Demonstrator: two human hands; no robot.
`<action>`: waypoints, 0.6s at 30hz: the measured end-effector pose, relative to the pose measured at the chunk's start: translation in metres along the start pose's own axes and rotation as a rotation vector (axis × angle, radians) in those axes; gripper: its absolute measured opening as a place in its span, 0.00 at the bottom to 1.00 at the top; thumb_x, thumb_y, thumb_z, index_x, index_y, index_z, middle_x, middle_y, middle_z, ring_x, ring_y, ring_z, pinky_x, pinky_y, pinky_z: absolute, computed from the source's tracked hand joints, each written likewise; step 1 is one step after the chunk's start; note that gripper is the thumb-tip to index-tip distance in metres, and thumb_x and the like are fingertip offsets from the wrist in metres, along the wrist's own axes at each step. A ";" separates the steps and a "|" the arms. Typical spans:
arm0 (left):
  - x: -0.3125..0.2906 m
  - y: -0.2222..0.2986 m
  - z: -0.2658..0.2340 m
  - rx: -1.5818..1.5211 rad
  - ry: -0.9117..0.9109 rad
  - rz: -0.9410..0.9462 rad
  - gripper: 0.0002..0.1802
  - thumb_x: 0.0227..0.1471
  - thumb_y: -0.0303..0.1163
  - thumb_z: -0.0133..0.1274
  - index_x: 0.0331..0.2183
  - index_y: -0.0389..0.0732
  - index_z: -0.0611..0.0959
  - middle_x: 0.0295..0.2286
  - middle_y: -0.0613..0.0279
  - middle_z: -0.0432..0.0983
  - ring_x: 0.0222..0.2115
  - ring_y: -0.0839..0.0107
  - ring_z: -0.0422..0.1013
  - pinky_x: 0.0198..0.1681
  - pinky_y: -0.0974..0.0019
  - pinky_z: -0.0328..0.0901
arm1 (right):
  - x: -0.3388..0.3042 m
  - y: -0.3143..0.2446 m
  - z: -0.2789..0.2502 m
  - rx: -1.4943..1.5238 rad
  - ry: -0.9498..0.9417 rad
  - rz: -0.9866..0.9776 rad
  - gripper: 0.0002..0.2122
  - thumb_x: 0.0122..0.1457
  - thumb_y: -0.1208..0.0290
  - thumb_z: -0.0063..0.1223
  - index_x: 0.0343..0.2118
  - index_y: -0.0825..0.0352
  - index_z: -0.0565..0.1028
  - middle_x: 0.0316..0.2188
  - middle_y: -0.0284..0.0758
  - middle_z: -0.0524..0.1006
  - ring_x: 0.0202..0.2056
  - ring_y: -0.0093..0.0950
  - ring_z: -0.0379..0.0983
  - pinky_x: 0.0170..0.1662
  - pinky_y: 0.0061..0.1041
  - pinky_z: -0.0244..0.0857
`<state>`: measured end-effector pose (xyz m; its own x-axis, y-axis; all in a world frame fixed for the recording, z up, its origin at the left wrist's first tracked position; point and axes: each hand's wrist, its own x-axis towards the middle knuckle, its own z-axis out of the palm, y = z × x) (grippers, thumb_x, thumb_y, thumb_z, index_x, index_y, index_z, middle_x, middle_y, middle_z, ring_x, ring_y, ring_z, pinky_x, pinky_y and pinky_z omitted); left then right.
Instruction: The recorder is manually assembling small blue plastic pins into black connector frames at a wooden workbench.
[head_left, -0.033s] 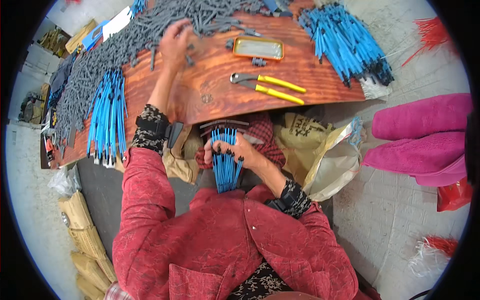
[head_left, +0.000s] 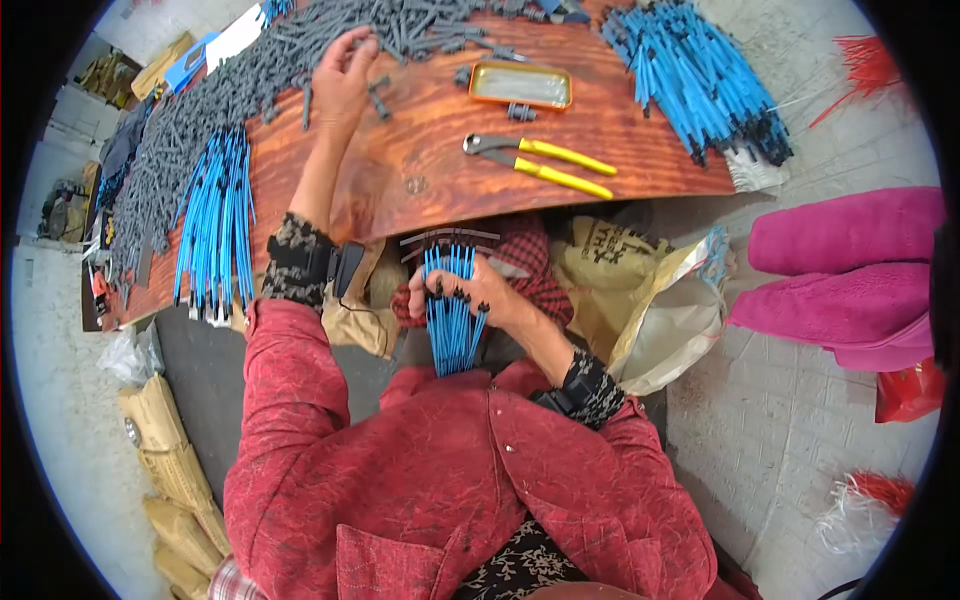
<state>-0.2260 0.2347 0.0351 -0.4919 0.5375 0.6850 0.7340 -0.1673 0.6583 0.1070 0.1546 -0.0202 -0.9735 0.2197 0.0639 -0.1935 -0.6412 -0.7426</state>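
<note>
My left hand (head_left: 343, 85) reaches over the near edge of a heap of grey plastic fittings (head_left: 230, 90) on the wooden table. Its fingers are apart and slightly bent, and I see nothing held between them. A few loose grey fittings (head_left: 379, 100) lie just right of it. Low in front of my body, my right hand (head_left: 470, 290) is closed round a bundle of thin blue tubes (head_left: 456, 340). Black pieces sit along the tubes near my fingers, and the tubes' upper ends stick out above the hand.
Yellow-handled pliers (head_left: 540, 165) and a shallow orange-rimmed tray (head_left: 520, 86) lie on the table (head_left: 420, 150). Blue tubes are piled at the right (head_left: 690, 80) and left (head_left: 215, 220). An open sack (head_left: 670, 320) stands below the edge; magenta padding (head_left: 840, 270) is at right.
My left hand has shifted slightly left at the heap, and its fingers look more spread. My right hand still holds the blue tubes in nearly the same place.
</note>
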 end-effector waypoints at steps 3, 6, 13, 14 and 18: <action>-0.059 0.080 -0.032 -0.552 -0.119 -0.421 0.19 0.60 0.33 0.56 0.52 0.41 0.81 0.40 0.64 0.82 0.36 0.75 0.78 0.38 0.69 0.73 | 0.004 0.001 -0.005 -0.076 -0.001 0.003 0.11 0.66 0.70 0.50 0.41 0.75 0.77 0.34 0.40 0.81 0.36 0.30 0.81 0.43 0.30 0.77; -0.134 0.114 -0.073 -0.734 -0.485 -0.802 0.22 0.61 0.31 0.56 0.56 0.40 0.77 0.45 0.61 0.80 0.40 0.74 0.77 0.43 0.72 0.74 | 0.011 0.005 0.003 -0.040 -0.039 0.060 0.13 0.66 0.66 0.53 0.41 0.75 0.78 0.33 0.40 0.81 0.36 0.30 0.81 0.42 0.30 0.76; -0.190 0.151 -0.119 -0.936 -0.459 -0.962 0.27 0.61 0.30 0.55 0.59 0.34 0.71 0.52 0.55 0.75 0.50 0.68 0.75 0.55 0.65 0.72 | 0.012 0.013 0.021 -0.069 -0.107 0.034 0.14 0.66 0.64 0.53 0.41 0.74 0.79 0.32 0.38 0.81 0.35 0.27 0.80 0.41 0.28 0.76; -0.192 0.150 -0.125 -0.930 -0.467 -0.955 0.27 0.61 0.30 0.55 0.59 0.34 0.72 0.53 0.54 0.75 0.51 0.68 0.75 0.54 0.65 0.72 | 0.013 0.014 0.026 -0.069 -0.107 0.043 0.14 0.66 0.64 0.53 0.41 0.74 0.79 0.32 0.37 0.81 0.35 0.27 0.80 0.41 0.27 0.76; -0.197 0.151 -0.133 -0.973 -0.416 -0.948 0.26 0.61 0.30 0.56 0.58 0.33 0.72 0.50 0.52 0.76 0.47 0.70 0.77 0.50 0.66 0.75 | 0.011 0.015 0.039 -0.061 -0.068 0.056 0.14 0.67 0.65 0.53 0.42 0.73 0.79 0.33 0.37 0.81 0.35 0.27 0.81 0.41 0.27 0.76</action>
<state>-0.0805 -0.0059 0.0411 -0.3114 0.9370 -0.1582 -0.4847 -0.0134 0.8746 0.0889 0.1191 -0.0045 -0.9890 0.1330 0.0649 -0.1328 -0.6047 -0.7853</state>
